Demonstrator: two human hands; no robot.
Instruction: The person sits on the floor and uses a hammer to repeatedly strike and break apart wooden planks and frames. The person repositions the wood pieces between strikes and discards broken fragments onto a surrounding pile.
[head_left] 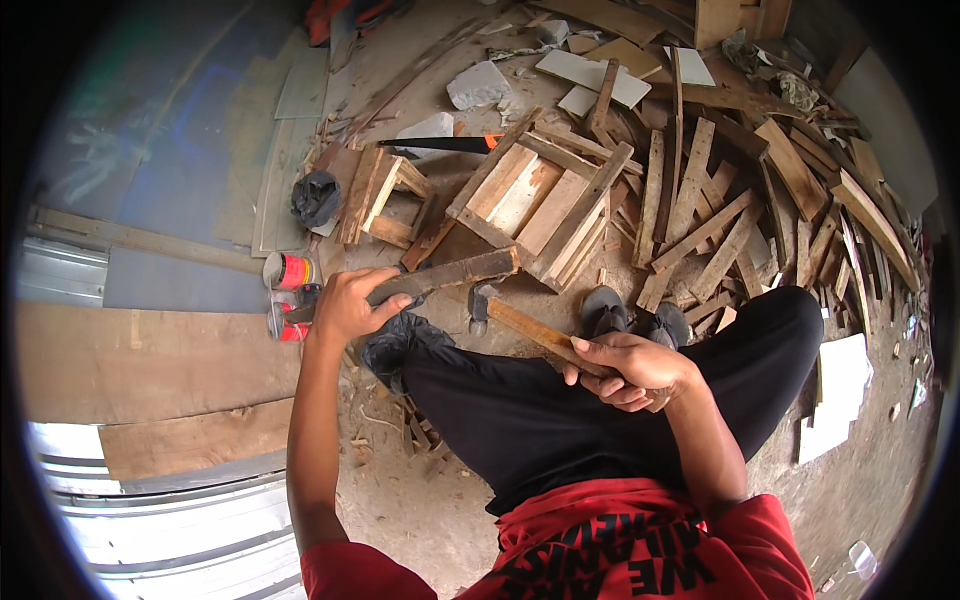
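My left hand [350, 303] is closed around a dark, weathered wooden batten [455, 272], which slants up to the right with its far end over the edge of a slatted wooden crate [540, 195]. I cannot tell whether the batten touches the crate. In my right hand [638, 368] is a hammer [532, 328], gripped low on its wooden handle. The hammer's metal head hangs just below the batten, apart from it. A smaller open wooden frame [395, 205] stands left of the crate. Behind them lies a handsaw [440, 144] with a black blade and orange handle.
Two red-labelled cans [292, 271] sit left of my left hand. Black plastic [405, 342] lies beside my knee, and a black bag [317, 198] is farther up. Scrap wood [715, 210] piles up at the right. Sheet panels [150, 360] line the left. Sandals [604, 308] rest before me.
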